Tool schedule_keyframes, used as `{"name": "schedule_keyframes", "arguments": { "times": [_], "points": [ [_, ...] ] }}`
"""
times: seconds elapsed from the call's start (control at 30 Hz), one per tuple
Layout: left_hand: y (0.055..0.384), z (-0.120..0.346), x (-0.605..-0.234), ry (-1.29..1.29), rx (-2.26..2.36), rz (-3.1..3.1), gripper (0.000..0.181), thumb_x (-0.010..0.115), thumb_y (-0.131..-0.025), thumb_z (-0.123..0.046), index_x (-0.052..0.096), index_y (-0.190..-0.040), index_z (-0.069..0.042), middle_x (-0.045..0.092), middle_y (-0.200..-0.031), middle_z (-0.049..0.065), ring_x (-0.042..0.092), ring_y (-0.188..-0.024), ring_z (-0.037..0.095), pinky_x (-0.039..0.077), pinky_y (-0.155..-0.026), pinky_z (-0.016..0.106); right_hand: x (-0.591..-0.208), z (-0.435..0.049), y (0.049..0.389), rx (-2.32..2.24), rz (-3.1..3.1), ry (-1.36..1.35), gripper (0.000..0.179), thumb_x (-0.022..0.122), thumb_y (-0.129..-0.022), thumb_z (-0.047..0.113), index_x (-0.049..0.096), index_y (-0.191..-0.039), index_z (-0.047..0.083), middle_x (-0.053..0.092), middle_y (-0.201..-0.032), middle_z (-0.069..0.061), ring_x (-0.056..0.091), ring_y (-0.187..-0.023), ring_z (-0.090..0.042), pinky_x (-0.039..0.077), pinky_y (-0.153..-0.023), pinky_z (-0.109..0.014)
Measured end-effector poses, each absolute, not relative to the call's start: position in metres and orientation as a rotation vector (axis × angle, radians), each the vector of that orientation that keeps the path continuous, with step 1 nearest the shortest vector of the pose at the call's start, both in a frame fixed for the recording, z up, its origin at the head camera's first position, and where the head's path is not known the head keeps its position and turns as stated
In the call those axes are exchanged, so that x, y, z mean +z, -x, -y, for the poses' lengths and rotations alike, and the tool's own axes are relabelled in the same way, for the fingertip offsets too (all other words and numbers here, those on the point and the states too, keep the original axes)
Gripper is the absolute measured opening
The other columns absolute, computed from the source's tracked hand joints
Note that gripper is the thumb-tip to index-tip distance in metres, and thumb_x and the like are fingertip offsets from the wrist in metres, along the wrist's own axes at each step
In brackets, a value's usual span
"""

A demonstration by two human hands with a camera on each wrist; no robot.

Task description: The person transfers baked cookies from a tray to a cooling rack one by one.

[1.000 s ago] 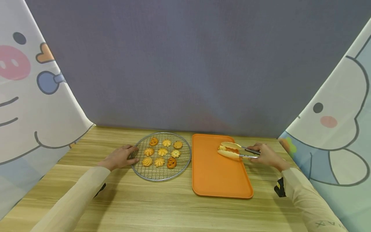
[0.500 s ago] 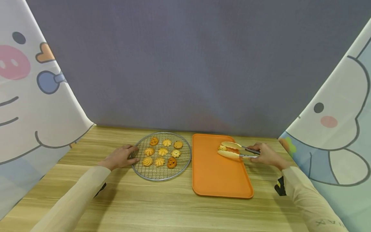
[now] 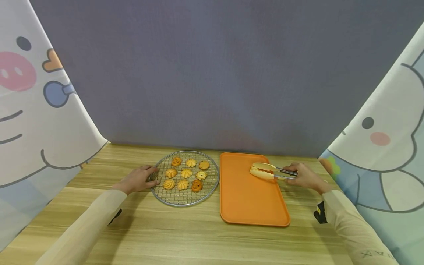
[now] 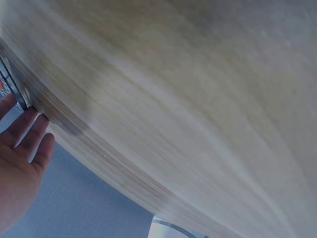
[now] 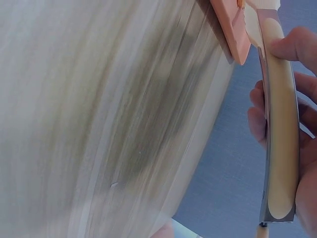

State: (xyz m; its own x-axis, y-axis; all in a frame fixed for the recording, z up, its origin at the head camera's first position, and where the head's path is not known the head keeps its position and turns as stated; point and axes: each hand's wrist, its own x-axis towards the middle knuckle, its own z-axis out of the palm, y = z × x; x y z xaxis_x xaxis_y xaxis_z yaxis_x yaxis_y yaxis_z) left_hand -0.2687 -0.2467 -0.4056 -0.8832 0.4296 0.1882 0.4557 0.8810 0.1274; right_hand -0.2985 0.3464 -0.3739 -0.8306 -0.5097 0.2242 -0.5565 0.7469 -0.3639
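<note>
My right hand (image 3: 305, 177) grips a pair of tongs (image 3: 263, 173) with cream tips and metal arms. In the right wrist view its thumb and fingers hold the cream-inlaid handle (image 5: 282, 124). The tips hang over the upper right part of an orange tray (image 3: 245, 206). A small yellow cookie between them is now mostly hidden. To the left, a round wire rack (image 3: 180, 200) bears several cookies (image 3: 186, 173) in rows. My left hand (image 3: 137, 179) touches the rack's left rim, its fingers extended, as the left wrist view also shows.
Rack and tray stand side by side on a wood-grain table (image 3: 185, 239). A grey cloth wall (image 3: 212, 73) rises behind them. Cartoon-printed panels (image 3: 66, 136) flank the table left and right.
The tong tips have come closer together around the small yellow cookie, which was visible between them before. Both hands stay in about the same places.
</note>
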Motion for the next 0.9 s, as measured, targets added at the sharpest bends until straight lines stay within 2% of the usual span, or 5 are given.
{"name": "schedule_keyframes", "arguments": {
  "times": [0.9],
  "points": [
    [0.2688,0.2469,-0.4071,0.674,-0.240,2.899,0.050,0.065,-0.083,-0.034,0.056,-0.119,-0.001,0.055,-0.118,0.024,0.055,-0.104,0.044,0.044,-0.087,0.057,-0.3733,-0.3429,0.2974,0.642,2.754,-0.930,0.040,0.073,-0.069,0.003,0.065,-0.107,-0.007,0.066,-0.087,-0.013,0.046,-0.063,-0.006,0.037,-0.052,-0.018]
  ]
}}
